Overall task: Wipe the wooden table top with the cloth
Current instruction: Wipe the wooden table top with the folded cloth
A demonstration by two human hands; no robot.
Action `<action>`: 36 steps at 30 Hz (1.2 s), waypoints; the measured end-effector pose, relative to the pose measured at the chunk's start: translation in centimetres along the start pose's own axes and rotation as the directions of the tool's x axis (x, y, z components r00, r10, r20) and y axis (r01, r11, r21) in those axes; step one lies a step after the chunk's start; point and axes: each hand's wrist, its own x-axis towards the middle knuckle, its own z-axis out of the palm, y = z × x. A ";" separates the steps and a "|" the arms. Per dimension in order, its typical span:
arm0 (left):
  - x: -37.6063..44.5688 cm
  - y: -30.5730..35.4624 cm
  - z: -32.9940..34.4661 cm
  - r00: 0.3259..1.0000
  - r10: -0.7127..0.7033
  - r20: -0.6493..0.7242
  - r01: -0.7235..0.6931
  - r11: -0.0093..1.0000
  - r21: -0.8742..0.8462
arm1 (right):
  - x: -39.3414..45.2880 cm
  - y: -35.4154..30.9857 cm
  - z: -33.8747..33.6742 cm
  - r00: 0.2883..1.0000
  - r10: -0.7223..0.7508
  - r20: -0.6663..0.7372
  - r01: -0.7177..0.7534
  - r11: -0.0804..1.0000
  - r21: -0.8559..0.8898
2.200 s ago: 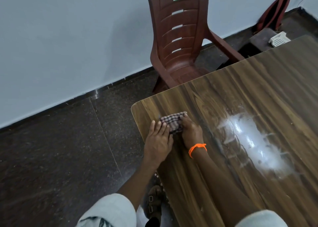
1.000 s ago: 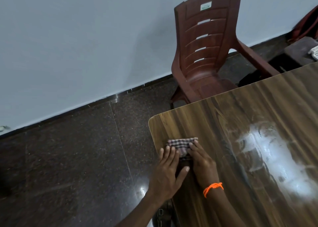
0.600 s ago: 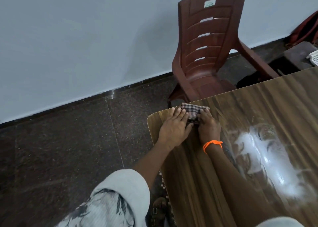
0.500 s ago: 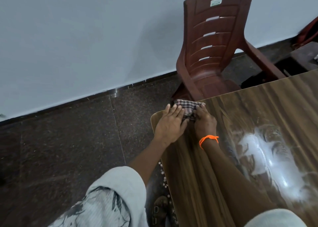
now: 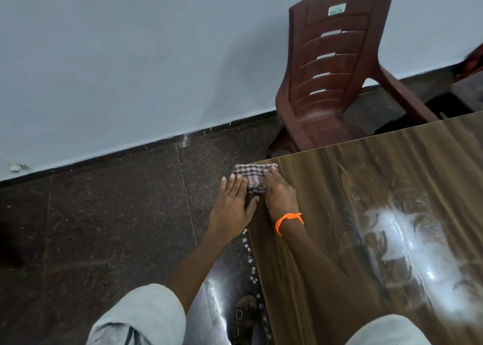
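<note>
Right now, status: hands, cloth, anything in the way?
Left hand and right hand flat, pressing the checked cloth at the table corner. Cloth folded, at the edge. Tabletop ahead bare; brown chair stands beyond the table.

We take this for a plain indoor room, home or office unclear: bare pale wall (image 5: 130, 57), polished dark stone floor (image 5: 104, 227), brown plastic armchair (image 5: 337, 83), wood-grain table (image 5: 379, 187).

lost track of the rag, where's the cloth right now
In the head view the cloth lies at the table's far left corner, under both hands' fingertips, just before the chair.
</note>
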 end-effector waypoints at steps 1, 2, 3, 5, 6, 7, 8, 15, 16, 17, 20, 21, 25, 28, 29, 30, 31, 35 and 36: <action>-0.8 0.3 0.3 1.000 -0.002 -0.007 0.002 1.000 0.005 | -0.9 0.0 -0.2 1.000 -0.001 -0.002 0.000 1.000 -0.003; -1.7 0.7 0.6 1.000 -0.001 -0.014 0.001 1.000 0.007 | -1.8 0.0 -0.5 1.000 -0.006 0.002 0.006 1.000 -0.006; -2.7 1.0 1.0 1.000 0.003 -0.020 -0.002 1.000 0.007 | -2.8 0.1 -0.7 1.000 -0.012 0.011 0.012 1.000 -0.007; -4.6 1.7 1.8 0.999 0.003 -0.034 -0.003 1.000 -0.003 | -4.7 0.4 -1.1 0.999 -0.014 0.030 0.014 1.000 -0.010; -5.6 2.2 2.2 0.999 0.001 -0.039 -0.001 1.000 -0.010 | -5.7 0.5 -1.3 0.999 -0.006 0.035 0.007 1.000 -0.017; -6.4 2.6 2.5 0.999 -0.001 -0.037 0.001 1.000 -0.014 | -6.6 0.6 -1.5 0.999 0.000 0.039 0.001 1.000 -0.023; -7.4 3.0 2.7 0.999 -0.001 -0.033 0.001 1.000 -0.016 | -7.6 0.6 -1.8 0.999 0.000 0.043 0.001 1.000 -0.025; -14.1 6.6 3.3 1.000 0.000 0.017 -0.001 1.000 0.002 | -14.9 1.2 -3.4 0.997 -0.013 0.075 0.016 0.999 -0.037; -15.3 7.2 3.3 1.000 -0.002 0.027 0.001 1.000 0.010 | -16.1 1.3 -3.7 0.997 -0.016 0.076 0.018 0.999 -0.027; -16.4 7.8 3.4 0.999 0.000 0.039 0.000 1.000 0.022 | -17.3 1.4 -4.1 0.997 -0.023 0.075 0.024 1.000 -0.017; -20.0 9.6 3.7 0.997 0.005 0.081 -0.008 0.999 0.035 | -21.2 1.9 -5.2 0.994 -0.060 0.086 0.059 0.998 0.008; -21.2 10.3 3.9 0.996 0.002 0.091 -0.005 0.999 0.037 | -22.6 2.1 -5.5 0.994 -0.060 0.090 0.059 0.998 0.013; -26.1 13.3 4.5 0.992 -0.025 0.121 0.020 0.999 0.047 | -27.9 2.9 -6.6 0.994 -0.024 0.107 0.020 0.999 0.034; -30.1 15.7 5.2 0.991 -0.042 0.125 0.038 0.999 0.034 | -32.1 3.5 -7.5 0.991 -0.038 0.125 0.034 0.999 0.037; -31.4 16.4 5.5 0.991 -0.046 0.124 0.042 0.999 0.032 | -33.5 3.7 -7.7 0.990 -0.047 0.132 0.043 0.998 0.035; -32.5 17.1 5.7 0.991 -0.050 0.125 0.047 0.999 0.028 | -34.6 3.9 -7.9 0.989 -0.047 0.137 0.043 0.998 0.036; -33.7 17.8 6.0 0.991 -0.053 0.124 0.051 0.998 0.022 | -35.9 4.1 -8.2 0.989 -0.047 0.141 0.042 0.998 0.040; -37.9 20.1 6.4 0.987 -0.056 0.151 0.056 0.998 0.008 | -41.1 4.6 -9.9 0.985 -0.051 0.166 0.048 0.999 0.023; -39.0 20.8 6.4 0.984 -0.056 0.167 0.054 0.998 0.017 | -42.5 4.6 -10.4 0.982 -0.057 0.178 0.056 0.998 0.009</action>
